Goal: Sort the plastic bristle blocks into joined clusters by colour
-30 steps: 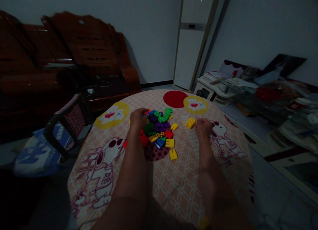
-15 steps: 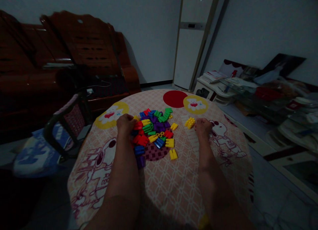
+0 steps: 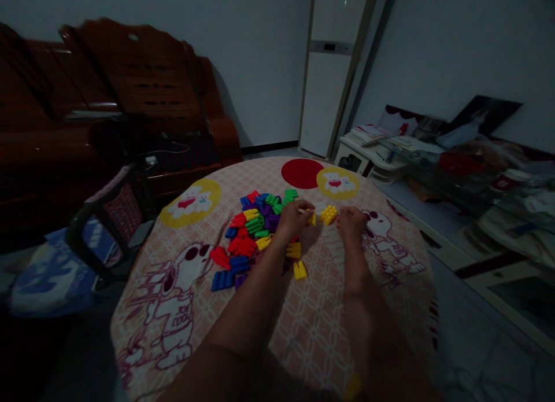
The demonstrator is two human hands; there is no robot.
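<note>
A heap of small plastic building pieces (image 3: 255, 220) in red, blue, green, purple and yellow lies on a round table (image 3: 303, 315) covered with a cartoon-dog cloth. My left hand (image 3: 293, 217) reaches across the heap's right edge, fingers closed on a yellow piece (image 3: 311, 218). Beside it sits a joined yellow block cluster (image 3: 328, 214). My right hand (image 3: 351, 222) rests just right of that cluster with its fingers curled; what it holds, if anything, is hidden. Loose yellow pieces (image 3: 299, 269) lie near my left wrist.
A dark chair (image 3: 108, 217) stands at the table's left with blue fabric below it. A carved wooden sofa (image 3: 108, 101) fills the back left. A white upright unit (image 3: 325, 72) stands at the wall. Low cluttered tables (image 3: 455, 165) run along the right.
My left hand swept from the heap's left side across to its right edge, next to the yellow cluster. Several blue and red pieces now lie spread to the left. My right hand stayed put.
</note>
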